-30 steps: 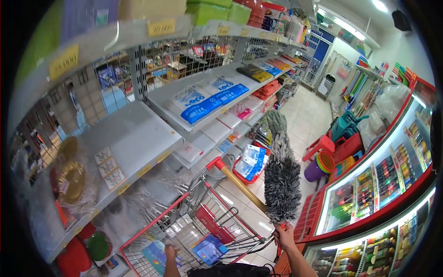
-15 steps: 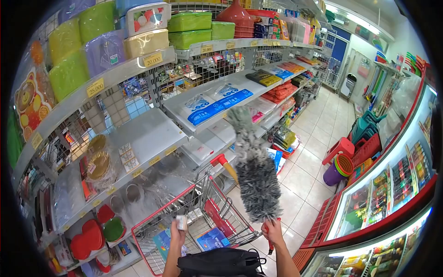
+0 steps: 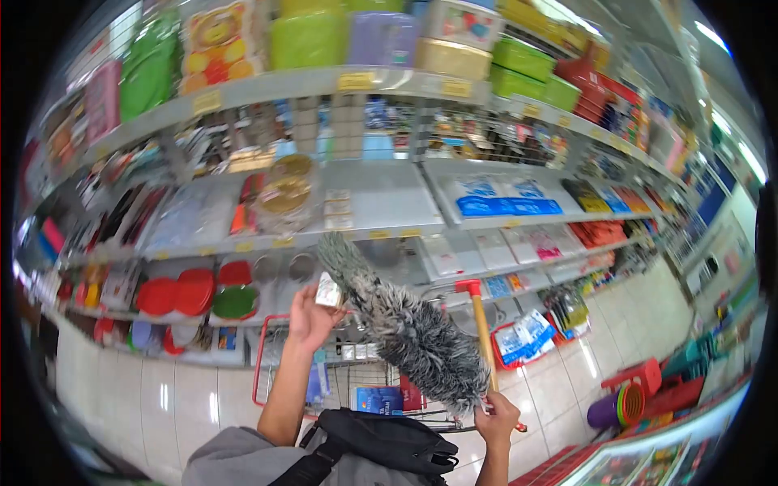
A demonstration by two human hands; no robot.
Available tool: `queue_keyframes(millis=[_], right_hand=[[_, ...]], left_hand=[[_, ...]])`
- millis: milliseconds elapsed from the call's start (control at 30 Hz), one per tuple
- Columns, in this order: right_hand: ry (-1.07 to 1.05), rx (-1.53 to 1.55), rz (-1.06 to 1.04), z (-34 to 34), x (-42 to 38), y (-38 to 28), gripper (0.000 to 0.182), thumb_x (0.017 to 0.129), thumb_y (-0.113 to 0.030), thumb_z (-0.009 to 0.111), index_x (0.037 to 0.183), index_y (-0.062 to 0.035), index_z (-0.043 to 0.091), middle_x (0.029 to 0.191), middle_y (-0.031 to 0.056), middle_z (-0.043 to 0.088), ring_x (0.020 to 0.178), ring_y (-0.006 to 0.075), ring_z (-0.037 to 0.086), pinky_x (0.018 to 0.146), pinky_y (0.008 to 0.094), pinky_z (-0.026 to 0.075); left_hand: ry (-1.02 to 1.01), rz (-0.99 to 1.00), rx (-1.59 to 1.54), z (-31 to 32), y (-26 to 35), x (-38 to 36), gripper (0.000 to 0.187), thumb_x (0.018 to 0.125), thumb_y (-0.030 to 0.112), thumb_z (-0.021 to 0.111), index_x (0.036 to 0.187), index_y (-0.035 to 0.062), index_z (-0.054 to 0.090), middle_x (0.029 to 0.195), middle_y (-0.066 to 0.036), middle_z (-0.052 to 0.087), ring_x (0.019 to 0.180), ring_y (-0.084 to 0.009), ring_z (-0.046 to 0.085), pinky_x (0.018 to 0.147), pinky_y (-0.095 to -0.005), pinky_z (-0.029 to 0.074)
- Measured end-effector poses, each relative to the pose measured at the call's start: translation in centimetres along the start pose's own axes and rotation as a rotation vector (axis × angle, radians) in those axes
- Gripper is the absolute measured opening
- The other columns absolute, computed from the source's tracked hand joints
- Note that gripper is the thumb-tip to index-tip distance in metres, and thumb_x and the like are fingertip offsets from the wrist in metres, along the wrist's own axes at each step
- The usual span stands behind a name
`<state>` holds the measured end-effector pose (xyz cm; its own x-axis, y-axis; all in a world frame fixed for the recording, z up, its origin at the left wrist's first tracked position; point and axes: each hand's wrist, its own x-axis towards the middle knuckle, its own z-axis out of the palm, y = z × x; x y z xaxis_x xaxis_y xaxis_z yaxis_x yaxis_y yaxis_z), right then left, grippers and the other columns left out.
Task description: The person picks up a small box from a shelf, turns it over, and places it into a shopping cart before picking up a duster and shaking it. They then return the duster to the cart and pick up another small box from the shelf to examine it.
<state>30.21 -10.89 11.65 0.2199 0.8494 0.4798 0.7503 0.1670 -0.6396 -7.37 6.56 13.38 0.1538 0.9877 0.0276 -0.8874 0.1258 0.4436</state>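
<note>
My left hand (image 3: pixel 310 317) grips a small white box (image 3: pixel 330 290) and is raised in front of the shelves. My right hand (image 3: pixel 497 419) is closed round the handle end of a fluffy grey duster (image 3: pixel 421 340). The duster slants up and left, its pale tip close beside the white box. Below both hands stands a shopping cart (image 3: pixel 261 364) with a red rim, partly covered by the duster. In it lie a blue packet (image 3: pixel 379 400) and several small white boxes (image 3: pixel 356 351). More small boxes (image 3: pixel 338 209) sit on the middle shelf.
A wooden handle with a red head (image 3: pixel 481 332) rises beside the cart. Plastic containers (image 3: pixel 308 40) line the top shelf; red heart-shaped items (image 3: pixel 194 292) are lower left. Stacked buckets (image 3: pixel 616 405) and a red stool (image 3: pixel 636 377) stand right, near a glass-fronted cooler (image 3: pixel 648 462).
My view has swung left toward the shelves. The left hand has lifted the small white box from over the cart. The duster has tipped leftward from nearly upright.
</note>
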Motion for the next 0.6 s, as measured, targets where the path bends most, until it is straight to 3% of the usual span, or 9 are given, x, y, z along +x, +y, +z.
queue_keyframes(millis=[67,133,200,267,333,467,600], right_hand=[[-0.024,-0.029,-0.175,0.5,1.1,0.0,0.019,0.061,-0.001,0.065,0.080,0.0004,0.062,0.063,0.0117,0.059,0.052,0.0218,0.058,0.047,0.0282,0.045],[-0.081,0.000,-0.217,1.2,1.3,0.8,0.018,0.061,0.000,0.065,0.079,0.0002,0.062,0.063,0.0118,0.059,0.052,0.0220,0.059,0.047,0.0287,0.045],[-0.071,-0.025,-0.186,1.7,1.6,1.2,0.029,0.058,-0.005,0.068,0.087,-0.0033,0.066,0.067,0.0118,0.063,0.056,0.0257,0.062,0.052,0.0320,0.049],[-0.114,-0.041,-0.205,2.2,1.8,1.5,0.028,0.059,-0.005,0.067,0.088,-0.0016,0.066,0.068,0.0129,0.063,0.057,0.0267,0.062,0.052,0.0328,0.049],[-0.098,-0.003,-0.147,2.3,2.0,0.8,0.029,0.060,-0.006,0.068,0.088,-0.0007,0.066,0.069,0.0138,0.064,0.057,0.0260,0.063,0.051,0.0324,0.050],[-0.244,0.029,-0.239,1.7,2.4,0.3,0.024,0.062,-0.005,0.068,0.086,-0.0007,0.067,0.071,0.0143,0.065,0.059,0.0243,0.065,0.050,0.0298,0.052],[-0.185,-0.062,-0.202,1.7,1.9,0.0,0.026,0.060,-0.007,0.069,0.086,-0.0014,0.067,0.069,0.0139,0.065,0.058,0.0237,0.065,0.049,0.0303,0.052]], left_hand=[[0.038,0.073,0.005,-0.1,1.6,-1.4,0.043,0.092,0.027,0.035,0.127,0.0029,0.044,0.126,-0.012,0.052,0.110,-0.0250,0.053,0.087,-0.0412,0.045],[0.120,0.141,0.058,0.7,2.8,-2.9,0.043,0.092,0.027,0.033,0.127,0.0037,0.043,0.123,-0.012,0.054,0.107,-0.0230,0.053,0.091,-0.0412,0.041],[0.210,0.241,0.189,1.5,3.5,-4.0,0.046,0.092,0.024,0.033,0.132,0.0027,0.040,0.130,-0.013,0.049,0.116,-0.0234,0.049,0.096,-0.0375,0.040],[0.175,0.273,0.245,1.8,4.4,-5.0,0.048,0.092,0.023,0.034,0.136,0.0028,0.036,0.133,-0.013,0.047,0.120,-0.0232,0.046,0.097,-0.0365,0.039],[0.242,0.302,0.232,1.9,4.7,-5.9,0.049,0.094,0.025,0.035,0.137,0.0031,0.035,0.131,-0.013,0.048,0.116,-0.0229,0.049,0.096,-0.0362,0.040],[0.352,0.310,0.158,-0.4,5.0,-6.1,0.043,0.098,0.030,0.033,0.127,0.0011,0.045,0.117,-0.011,0.053,0.105,-0.0212,0.051,0.093,-0.0374,0.041],[0.314,0.289,0.241,-1.6,4.5,-5.9,0.039,0.097,0.029,0.035,0.122,0.0012,0.046,0.115,-0.010,0.054,0.105,-0.0210,0.051,0.092,-0.0366,0.040]])
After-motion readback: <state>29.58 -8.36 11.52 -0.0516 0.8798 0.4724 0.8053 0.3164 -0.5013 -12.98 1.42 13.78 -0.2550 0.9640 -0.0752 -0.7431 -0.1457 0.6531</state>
